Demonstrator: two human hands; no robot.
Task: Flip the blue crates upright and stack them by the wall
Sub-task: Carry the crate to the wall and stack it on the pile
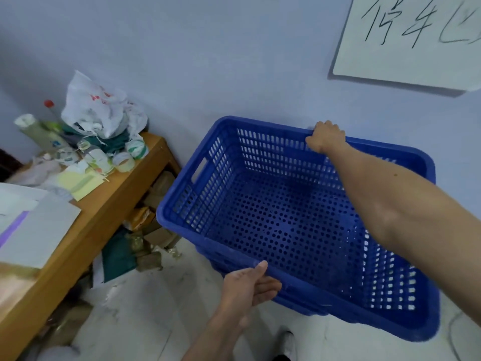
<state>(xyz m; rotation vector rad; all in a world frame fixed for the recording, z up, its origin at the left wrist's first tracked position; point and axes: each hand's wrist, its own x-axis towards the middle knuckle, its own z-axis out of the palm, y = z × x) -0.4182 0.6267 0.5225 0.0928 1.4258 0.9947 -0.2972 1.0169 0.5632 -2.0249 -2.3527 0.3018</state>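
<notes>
A wooden table (109,204) stands at the left against the wall (234,61). It carries a white plastic bag (91,105), a red-capped bottle (49,105), tape rolls (125,162) and papers (39,222). Cardboard boxes (145,217) lie beneath it, just beside the crate's left end.

The left hand (247,285) grips the near rim of the blue crate (273,217), thumb on top and fingers curled underneath. The crate is upright, its open side facing up, close to the wall. Its long axis runs left to right along the wall. The rim of a second crate (299,306) shows directly below.

The right hand (325,136) clasps the far rim, fingers curled over it. A handwritten sign (411,40) hangs above.
</notes>
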